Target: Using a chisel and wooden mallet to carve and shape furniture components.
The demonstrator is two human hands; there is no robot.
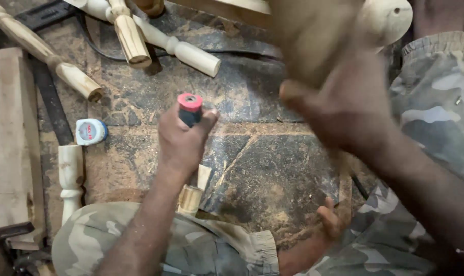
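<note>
My left hand (pixel 183 140) is closed round a tool with a red-capped dark blue handle (pixel 190 107), held upright over the floor. Its lower end is hidden behind my hand and points down at a small pale wooden piece (pixel 191 197) resting against my knee. My right hand (pixel 344 105) is raised at the upper right, blurred, gripping a brown wooden block (pixel 314 36) above the tool's handle. My camouflage trousers (pixel 191 245) fill the bottom and right of the view, and a bare foot (pixel 331 220) shows between the legs.
Several turned wooden spindles (pixel 132 36) lie at the top left, with a black cable among them. A tape measure (pixel 91 131), a short turned leg (pixel 70 179) and a flat plank (pixel 7 138) lie at the left. Sawdust covers the dark stone floor (pixel 273 174).
</note>
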